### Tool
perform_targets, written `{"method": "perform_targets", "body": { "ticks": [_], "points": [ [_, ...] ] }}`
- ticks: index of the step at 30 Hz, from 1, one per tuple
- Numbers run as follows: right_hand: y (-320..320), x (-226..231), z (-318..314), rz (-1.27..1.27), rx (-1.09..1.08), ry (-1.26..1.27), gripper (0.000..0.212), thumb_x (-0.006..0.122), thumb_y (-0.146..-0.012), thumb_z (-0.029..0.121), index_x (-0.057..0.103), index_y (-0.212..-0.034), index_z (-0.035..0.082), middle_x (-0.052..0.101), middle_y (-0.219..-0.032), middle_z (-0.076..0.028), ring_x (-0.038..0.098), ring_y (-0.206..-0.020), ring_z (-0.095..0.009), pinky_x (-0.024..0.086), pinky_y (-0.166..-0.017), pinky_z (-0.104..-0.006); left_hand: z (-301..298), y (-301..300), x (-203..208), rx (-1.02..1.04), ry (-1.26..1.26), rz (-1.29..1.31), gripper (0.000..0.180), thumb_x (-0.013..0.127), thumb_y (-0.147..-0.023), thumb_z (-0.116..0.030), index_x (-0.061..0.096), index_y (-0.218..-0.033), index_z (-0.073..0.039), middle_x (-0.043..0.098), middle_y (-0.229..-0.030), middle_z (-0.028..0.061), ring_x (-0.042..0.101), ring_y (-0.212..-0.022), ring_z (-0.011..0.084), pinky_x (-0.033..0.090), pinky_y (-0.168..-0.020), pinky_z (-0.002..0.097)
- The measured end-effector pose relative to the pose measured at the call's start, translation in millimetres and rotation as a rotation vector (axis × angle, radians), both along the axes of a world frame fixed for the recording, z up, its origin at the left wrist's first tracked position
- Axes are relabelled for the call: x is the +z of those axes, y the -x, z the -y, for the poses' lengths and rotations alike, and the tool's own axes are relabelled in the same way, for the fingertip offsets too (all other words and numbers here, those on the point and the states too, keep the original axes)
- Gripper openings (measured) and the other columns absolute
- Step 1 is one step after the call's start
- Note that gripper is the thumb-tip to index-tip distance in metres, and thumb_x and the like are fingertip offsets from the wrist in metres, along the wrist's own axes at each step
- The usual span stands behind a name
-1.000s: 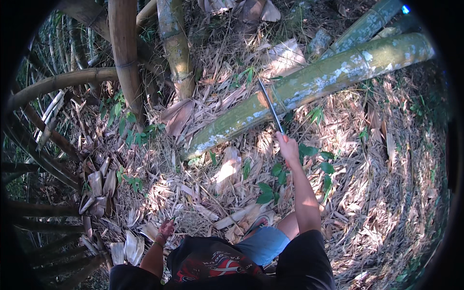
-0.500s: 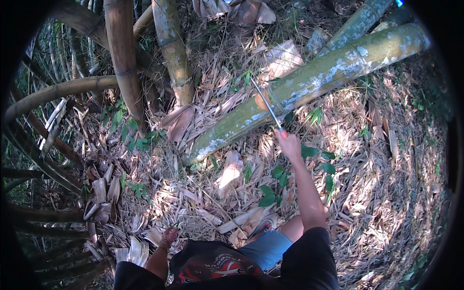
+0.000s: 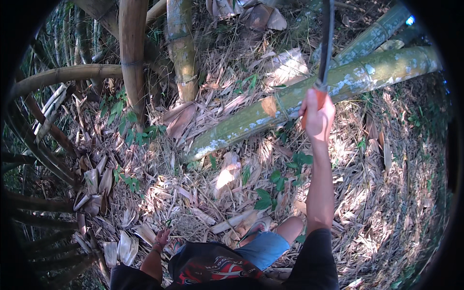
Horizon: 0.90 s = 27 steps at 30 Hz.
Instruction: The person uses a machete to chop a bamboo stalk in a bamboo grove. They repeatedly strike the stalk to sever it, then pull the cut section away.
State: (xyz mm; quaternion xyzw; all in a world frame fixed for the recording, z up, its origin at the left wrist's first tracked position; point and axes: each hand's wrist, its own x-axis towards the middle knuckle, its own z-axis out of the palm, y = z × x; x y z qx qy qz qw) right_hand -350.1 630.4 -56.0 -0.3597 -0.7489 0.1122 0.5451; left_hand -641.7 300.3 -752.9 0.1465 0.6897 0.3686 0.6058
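My right hand (image 3: 320, 120) is wrapped round the orange handle of a machete (image 3: 327, 46). Its long blade points away from me, raised above a thick felled bamboo stem (image 3: 232, 129). That stem lies slanting from near left to far right, green with whitish patches. A pale tan cut (image 3: 269, 106) shows on it close to a node, left of my right hand. Low on the left, my left hand (image 3: 162, 239) hangs beside my body with its fingers apart and nothing in it.
Standing bamboo stems (image 3: 132, 58) rise at the far left, with a curved stem (image 3: 67, 73) branching leftward. More stems (image 3: 372, 34) lie behind the felled one. Dry leaf litter (image 3: 377, 208) covers the ground, with green leafy plants (image 3: 265, 199) near my knee.
My right hand has lifted the machete off the bamboo stem and moved up and to the right. The tan cut is now uncovered. My left hand's fingers look more spread.
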Motion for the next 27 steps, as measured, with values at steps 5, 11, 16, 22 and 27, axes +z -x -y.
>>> {"method": "perform_targets", "body": {
  "ticks": [5, 11, 16, 22, 27],
  "points": [
    [103.3, 109.3, 29.6, -0.288, 0.464, -0.482, 0.041, 0.056, -0.097, 0.040, 0.052, -0.082, 0.003, 0.052, -0.057, -0.004, 0.049, -0.046, -0.009, 0.038, -0.042, -0.0219, 27.8, 14.8, -43.4, 0.025, -0.103, -0.130, 0.062, 0.066, -0.084, -0.052, 0.059, -0.124, -0.005, 0.064, -0.113, 0.0131, 0.061, -0.097, 0.0215, 0.050, -0.081, 0.0342],
    [22.3, -163.0, -100.8, -0.084, -0.327, 0.472, 0.050, 0.056, -0.092, 0.052, 0.045, -0.071, 0.009, 0.044, -0.053, -0.001, 0.047, -0.044, -0.013, 0.042, -0.043, -0.0311, 31.2, -25.3, -55.9, 0.020, -0.128, -0.066, 0.059, 0.061, -0.086, -0.055, 0.063, -0.114, -0.004, 0.066, -0.112, 0.0182, 0.062, -0.104, 0.0261, 0.049, -0.087, 0.0389],
    [-10.1, -191.5, -101.5, -0.303, -0.349, 1.014, 0.053, 0.057, -0.090, 0.057, 0.044, -0.070, 0.009, 0.041, -0.052, -0.001, 0.044, -0.041, -0.016, 0.040, -0.041, -0.0322, 36.9, -37.4, -23.8, 0.052, -0.068, 0.214, 0.056, 0.065, -0.087, -0.045, 0.057, -0.126, -0.005, 0.063, -0.116, 0.0096, 0.063, -0.101, 0.0174, 0.053, -0.071, 0.0292],
    [-7.4, -189.7, -108.4, -0.277, -0.257, 1.041, 0.054, 0.060, -0.088, 0.055, 0.044, -0.066, 0.008, 0.043, -0.051, -0.003, 0.045, -0.040, -0.017, 0.040, -0.040, -0.0336, 43.7, 3.7, -54.0, -0.021, 0.080, 0.232, 0.063, 0.075, -0.081, -0.028, 0.046, -0.138, -0.024, 0.052, -0.131, 0.0133, 0.066, -0.095, 0.0237, 0.056, -0.078, 0.0354],
    [-39.1, -118.0, -117.3, 0.000, -0.262, 1.224, 0.051, 0.061, -0.089, 0.052, 0.045, -0.067, 0.009, 0.044, -0.052, -0.001, 0.046, -0.041, -0.015, 0.042, -0.042, -0.0320, 50.3, 8.6, -28.1, 0.166, -0.119, 0.098, 0.056, 0.064, -0.086, -0.052, 0.056, -0.123, -0.010, 0.064, -0.086, 0.0058, 0.060, -0.069, 0.0167, 0.049, -0.057, 0.0302]
  ]
}}
